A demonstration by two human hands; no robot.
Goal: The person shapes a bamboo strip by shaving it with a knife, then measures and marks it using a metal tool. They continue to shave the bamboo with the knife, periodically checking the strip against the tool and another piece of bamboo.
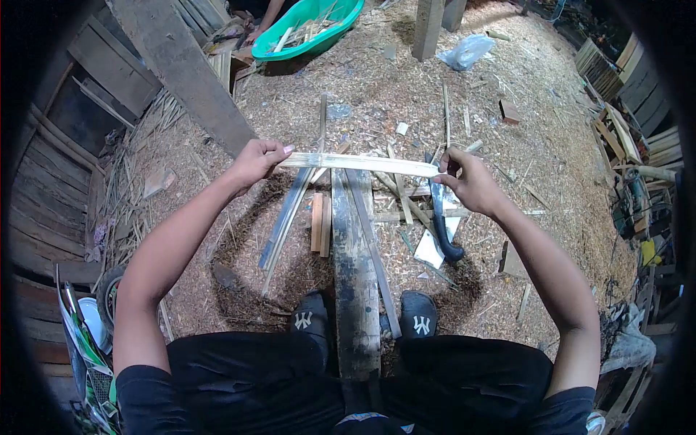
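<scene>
A pale, flat bamboo strip (362, 162) stretches level between my two hands, above a long, worn wooden plank (355, 275) that runs out from between my legs. My left hand (257, 163) pinches the strip's left end between thumb and fingers. At its right end, my right hand (462, 177) grips the tip the same way. Just below my right hand is a tool with a curved black handle (442, 225); its upper part is partly hidden. Thin strips (290, 217) and short orange-brown wood pieces (317, 222) lie left of the plank.
A green basin (308, 47) holding wood scraps is at the top, beside another person's arm (270, 16). Wooden posts (429, 29) and a slanted beam (181, 72) stand ahead. A plastic bag (466, 52) lies on the shavings-covered ground. A motorbike (90, 348) is at lower left.
</scene>
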